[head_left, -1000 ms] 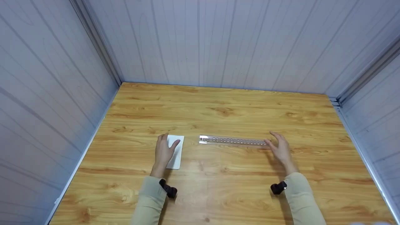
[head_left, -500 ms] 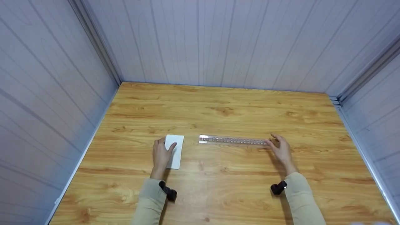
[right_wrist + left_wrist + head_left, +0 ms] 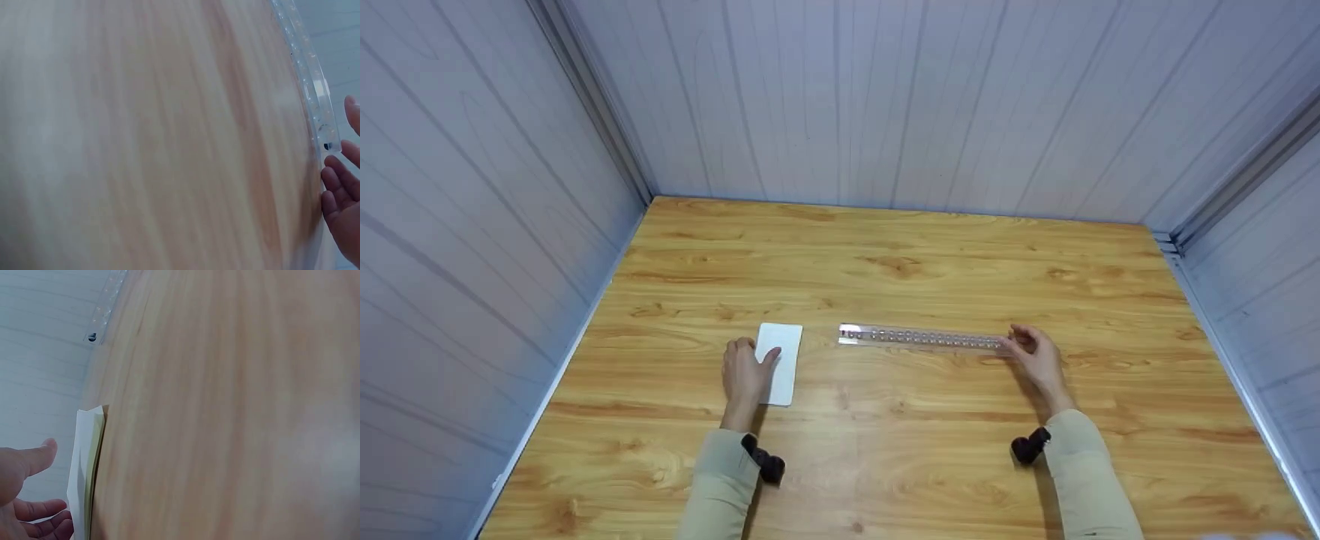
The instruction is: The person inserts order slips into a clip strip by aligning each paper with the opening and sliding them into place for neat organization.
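Observation:
A flat white rectangular stack [image 3: 782, 367], like folded paper, lies on the table. In the left wrist view the stack [image 3: 84, 472] shows layered, yellowish edges. My left hand [image 3: 743, 375] is at its left side, fingers by the edge and the thumb raised over it, apart from its top. To the right lies a long, narrow clear plastic strip [image 3: 919, 337] with shiny round shapes along its length. Beside the strip's right end is my right hand [image 3: 1039, 364]. In the right wrist view its fingertips are right at the strip's end [image 3: 327, 138], with the thumb spread off it.
The wood-grain table [image 3: 885, 450] meets a pale panelled wall [image 3: 877, 105] at the back, with more panels on the left and right. Each sleeve cuff carries a small black camera, one on the left wrist [image 3: 765, 461] and one on the right [image 3: 1030, 447].
My left hand has drawn slightly left and back, uncovering more of the white stack. The right hand has shifted slightly right, and its fingers bend more. The stack and strip stay in place.

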Demonstrator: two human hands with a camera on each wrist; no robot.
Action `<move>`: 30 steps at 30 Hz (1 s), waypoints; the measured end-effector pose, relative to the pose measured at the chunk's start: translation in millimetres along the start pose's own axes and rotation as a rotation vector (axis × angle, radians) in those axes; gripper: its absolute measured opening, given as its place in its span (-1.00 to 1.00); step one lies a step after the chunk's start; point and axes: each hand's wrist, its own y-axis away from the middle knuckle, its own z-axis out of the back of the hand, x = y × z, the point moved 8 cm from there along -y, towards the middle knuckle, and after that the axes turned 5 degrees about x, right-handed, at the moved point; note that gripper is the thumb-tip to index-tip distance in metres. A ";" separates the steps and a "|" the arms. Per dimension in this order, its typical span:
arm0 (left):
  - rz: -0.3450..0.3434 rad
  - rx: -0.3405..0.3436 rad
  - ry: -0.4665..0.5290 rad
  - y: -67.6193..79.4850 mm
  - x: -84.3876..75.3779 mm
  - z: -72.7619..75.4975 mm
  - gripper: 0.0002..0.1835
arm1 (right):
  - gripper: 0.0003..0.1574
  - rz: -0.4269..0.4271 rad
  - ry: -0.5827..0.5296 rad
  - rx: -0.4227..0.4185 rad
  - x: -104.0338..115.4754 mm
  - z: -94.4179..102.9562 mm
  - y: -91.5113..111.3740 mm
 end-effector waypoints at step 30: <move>0.034 0.011 -0.046 -5.8 6.9 -5.4 -0.54 | -0.64 0.034 -0.121 0.064 -8.4 -11.2 -6.4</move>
